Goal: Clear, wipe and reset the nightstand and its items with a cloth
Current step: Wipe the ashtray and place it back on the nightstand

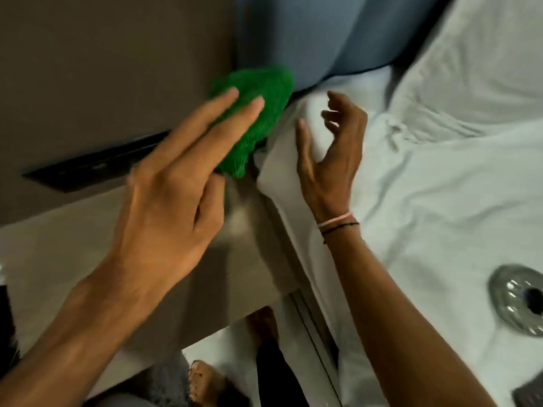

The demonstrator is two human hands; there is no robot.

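Observation:
A green knitted cloth (258, 113) lies bunched at the back right corner of the beige nightstand top (73, 248), against the wall and the bed. My left hand (176, 186) rests flat on the cloth, two fingers stretched over it and the thumb tucked at its lower edge. My right hand (332, 151) hovers just right of the cloth, over the edge of the white bed sheet (440, 201), fingers curled apart and holding nothing. The view is motion-blurred.
A dark slot-like panel (97, 165) runs along the brown wall behind the nightstand. A blue padded headboard (323, 33) and a white pillow (484, 60) lie at the back right. On the bed sit a round metal dish (511, 298) and a dark object (529, 392). Bare feet (205, 380) show below.

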